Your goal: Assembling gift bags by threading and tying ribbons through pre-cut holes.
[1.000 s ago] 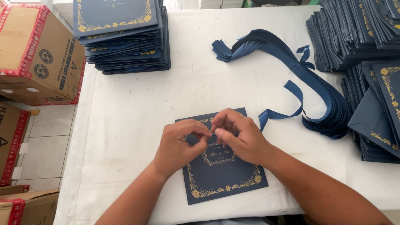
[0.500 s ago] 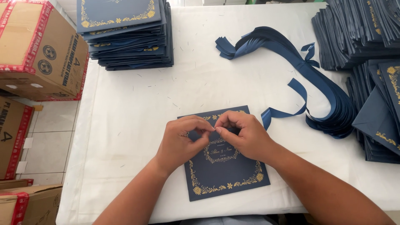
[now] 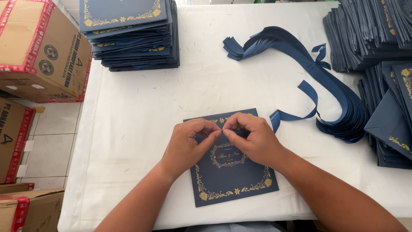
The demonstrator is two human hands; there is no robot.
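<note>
White surface holds a stack of navy cards far left and a ribbon bundle right. A navy card lies flat near the front edge, long axis running away from the person, tilted slightly left. Left hand and right hand meet over its top, each grip pinched shut on a ribbon strip trailing right.

Both hands pinched, fingertips together

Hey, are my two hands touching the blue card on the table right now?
Touching. The head view shows the left hand and right hand resting on the upper part of the blue card, fingertips pinched together over its top edge.
</note>
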